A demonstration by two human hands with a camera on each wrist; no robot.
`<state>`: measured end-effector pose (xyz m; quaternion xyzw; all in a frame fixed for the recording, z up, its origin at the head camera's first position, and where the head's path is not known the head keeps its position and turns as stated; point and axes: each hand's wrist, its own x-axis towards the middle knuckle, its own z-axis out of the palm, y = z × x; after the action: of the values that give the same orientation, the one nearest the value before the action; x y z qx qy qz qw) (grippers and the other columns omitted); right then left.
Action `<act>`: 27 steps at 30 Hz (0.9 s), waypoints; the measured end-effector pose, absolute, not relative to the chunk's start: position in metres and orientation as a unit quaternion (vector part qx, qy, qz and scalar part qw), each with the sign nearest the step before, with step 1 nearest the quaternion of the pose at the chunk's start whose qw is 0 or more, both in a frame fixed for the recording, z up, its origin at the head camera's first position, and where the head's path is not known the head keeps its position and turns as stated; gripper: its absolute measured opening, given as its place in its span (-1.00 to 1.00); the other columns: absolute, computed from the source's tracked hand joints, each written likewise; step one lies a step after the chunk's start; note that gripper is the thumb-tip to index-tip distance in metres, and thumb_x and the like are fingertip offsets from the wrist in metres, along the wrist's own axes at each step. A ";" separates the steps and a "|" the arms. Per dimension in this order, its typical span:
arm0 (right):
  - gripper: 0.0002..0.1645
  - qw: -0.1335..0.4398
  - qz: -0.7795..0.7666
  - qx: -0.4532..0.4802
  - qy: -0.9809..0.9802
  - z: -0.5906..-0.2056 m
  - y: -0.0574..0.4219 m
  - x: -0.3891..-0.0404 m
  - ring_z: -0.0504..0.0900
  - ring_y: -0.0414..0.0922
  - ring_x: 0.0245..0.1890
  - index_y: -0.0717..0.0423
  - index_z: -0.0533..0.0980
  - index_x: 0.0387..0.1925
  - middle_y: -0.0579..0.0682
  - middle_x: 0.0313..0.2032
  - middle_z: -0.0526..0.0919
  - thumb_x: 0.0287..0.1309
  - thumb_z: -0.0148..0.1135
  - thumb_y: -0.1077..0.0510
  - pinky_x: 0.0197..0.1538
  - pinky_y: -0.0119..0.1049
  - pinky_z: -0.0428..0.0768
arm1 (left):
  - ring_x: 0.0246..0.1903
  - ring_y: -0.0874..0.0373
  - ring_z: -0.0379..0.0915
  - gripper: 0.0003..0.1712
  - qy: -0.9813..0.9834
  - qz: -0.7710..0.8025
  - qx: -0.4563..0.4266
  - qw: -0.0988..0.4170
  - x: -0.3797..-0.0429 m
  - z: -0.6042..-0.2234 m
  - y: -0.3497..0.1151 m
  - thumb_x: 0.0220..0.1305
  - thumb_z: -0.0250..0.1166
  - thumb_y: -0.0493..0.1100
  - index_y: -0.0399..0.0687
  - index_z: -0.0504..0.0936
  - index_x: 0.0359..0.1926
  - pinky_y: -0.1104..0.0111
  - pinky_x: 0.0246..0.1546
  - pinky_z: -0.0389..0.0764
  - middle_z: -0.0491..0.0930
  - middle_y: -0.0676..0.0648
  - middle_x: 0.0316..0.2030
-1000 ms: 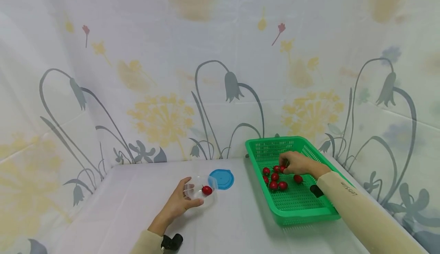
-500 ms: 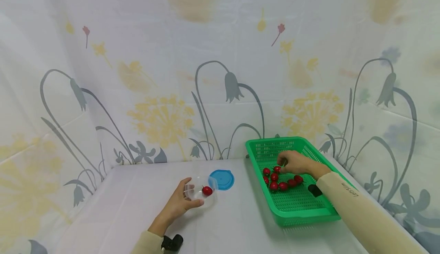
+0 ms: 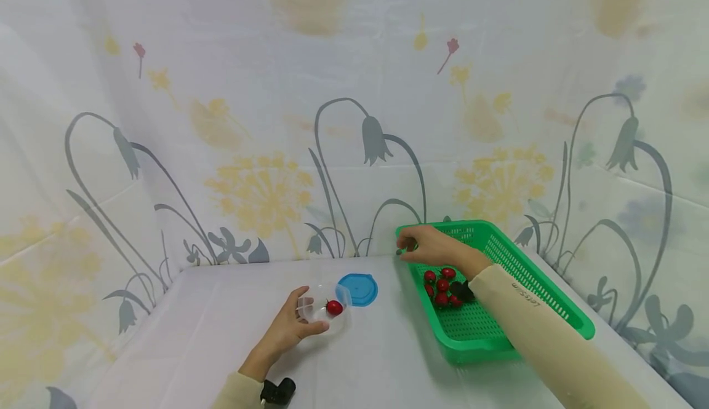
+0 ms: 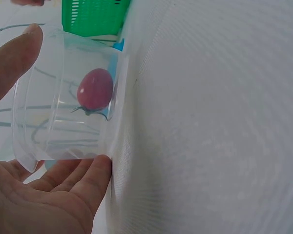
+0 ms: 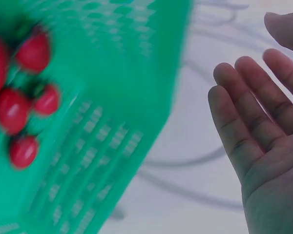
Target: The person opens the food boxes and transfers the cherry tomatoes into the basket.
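Note:
My left hand [image 3: 289, 327] holds a clear plastic tub [image 3: 316, 298] from the side, thumb on one wall and fingers on the other. A single red cherry tomato [image 4: 95, 89] with a green stem lies inside the tub. My right hand [image 3: 429, 246] is over the far left corner of the green basket [image 3: 482, 352]. In the right wrist view, the right fingers [image 5: 249, 126] are extended beside the basket's rim with nothing visible between them and the thumb. Several red cherry tomatoes [image 3: 442, 285] lie in the basket.
A round blue lid [image 3: 358, 289] lies on the white-covered table [image 3: 188, 335] behind the tub. A floral-printed cloth [image 3: 266, 120] rises along the back and both sides. My right forearm [image 3: 545, 329] crosses the basket and hides part of it.
My right hand has risen from the tomatoes and moved left to the basket's far left corner. The left hand and tub have stayed in place.

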<state>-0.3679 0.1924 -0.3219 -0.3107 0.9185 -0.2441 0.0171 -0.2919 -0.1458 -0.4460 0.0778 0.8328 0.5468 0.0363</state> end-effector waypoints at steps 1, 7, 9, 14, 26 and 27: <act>-0.82 0.019 -0.247 -0.314 0.917 -0.320 0.185 -0.367 0.56 -0.17 -0.17 -0.03 0.53 -0.16 -0.10 -0.16 0.59 0.19 0.24 0.10 -0.06 -0.19 0.54 | 0.19 -0.30 0.28 0.11 0.833 0.547 0.078 0.036 -0.292 -0.446 -0.146 -0.04 0.53 -0.06 -0.14 0.05 0.42 -0.04 0.12 0.42 0.32 -0.28 0.26; -0.85 0.028 -0.250 -0.334 0.908 -0.318 0.140 -0.365 0.55 -0.21 -0.23 -0.03 0.54 -0.21 -0.13 -0.23 0.59 0.15 0.27 0.12 -0.14 -0.29 0.56 | 0.20 -0.31 0.27 0.12 0.831 0.549 0.079 0.033 -0.293 -0.447 -0.145 -0.05 0.54 -0.06 -0.14 0.05 0.42 -0.05 0.12 0.40 0.33 -0.28 0.25; -0.84 0.033 -0.242 -0.334 0.910 -0.320 0.127 -0.365 0.54 -0.21 -0.24 -0.02 0.55 -0.21 -0.14 -0.25 0.60 0.14 0.28 0.12 -0.17 -0.31 0.57 | 0.20 -0.32 0.26 0.12 0.831 0.549 0.079 0.035 -0.293 -0.447 -0.145 -0.05 0.53 -0.05 -0.14 0.05 0.42 -0.06 0.12 0.41 0.32 -0.28 0.26; -0.81 0.055 -0.225 -0.332 0.914 -0.328 0.098 -0.362 0.54 -0.19 -0.21 -0.05 0.55 -0.19 -0.18 -0.24 0.60 0.13 0.31 0.09 -0.18 -0.37 0.58 | 0.17 -0.32 0.29 0.12 0.831 0.549 0.076 0.037 -0.293 -0.446 -0.145 -0.04 0.53 -0.05 -0.15 0.05 0.42 -0.06 0.10 0.42 0.33 -0.28 0.25; -0.79 0.084 -0.167 -0.376 0.908 -0.352 0.052 -0.358 0.52 -0.28 -0.26 -0.08 0.54 -0.20 -0.25 -0.27 0.57 0.11 0.35 0.10 -0.16 -0.45 0.55 | 0.12 -0.27 0.35 0.14 0.824 0.558 0.089 0.037 -0.293 -0.446 -0.148 -0.05 0.54 -0.06 -0.17 0.03 0.42 -0.02 0.08 0.45 0.33 -0.31 0.24; -0.79 0.088 -0.162 -0.378 0.907 -0.355 0.048 -0.358 0.52 -0.28 -0.26 -0.08 0.54 -0.20 -0.25 -0.27 0.58 0.11 0.36 0.10 -0.16 -0.45 0.55 | 0.12 -0.27 0.35 0.14 0.823 0.559 0.090 0.036 -0.293 -0.446 -0.148 -0.05 0.54 -0.07 -0.18 0.03 0.42 -0.02 0.08 0.45 0.33 -0.31 0.24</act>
<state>-0.3581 0.0484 -0.3548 -0.3778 0.9073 -0.1624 0.0876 -0.2930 -0.1479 -0.4461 0.0896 0.8233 0.5593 0.0363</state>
